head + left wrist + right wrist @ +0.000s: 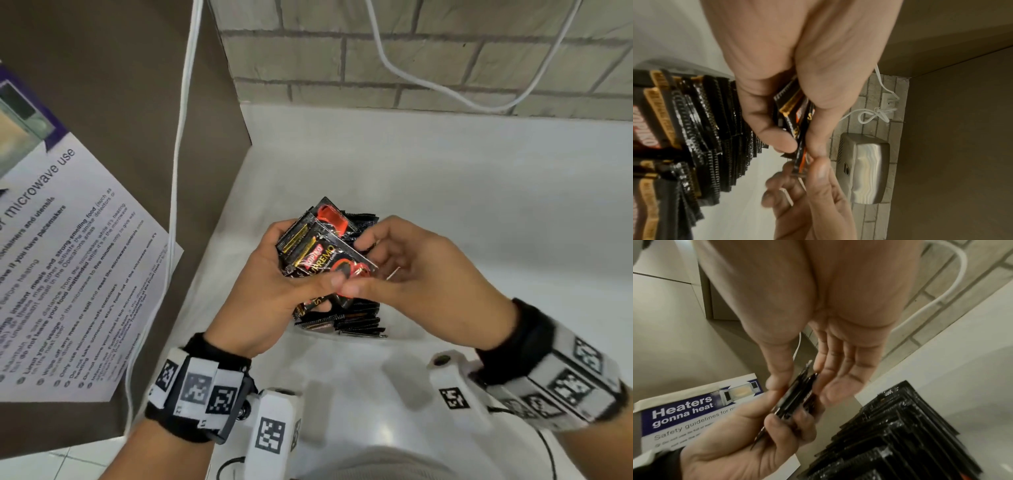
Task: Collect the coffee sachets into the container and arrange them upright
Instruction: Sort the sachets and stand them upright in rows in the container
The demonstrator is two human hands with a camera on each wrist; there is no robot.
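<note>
A bundle of black and red coffee sachets (322, 253) is held in the air between both hands. My left hand (301, 263) grips it from the left, thumb across the front. My right hand (363, 267) pinches its right edge between thumb and fingers. The same bundle (795, 110) shows edge-on in the left wrist view, and in the right wrist view it (797, 395) sits between my thumb and fingers. Below the hands a row of several sachets (356, 322) stands on edge on the white counter (445, 188). I cannot make out container walls around the row.
A brown panel with a microwave-use poster (68, 257) rises at the left, and a white cable (178, 154) hangs along it. A brick wall (411, 51) backs the counter. A steel box-shaped appliance (865, 170) is mounted on the brick.
</note>
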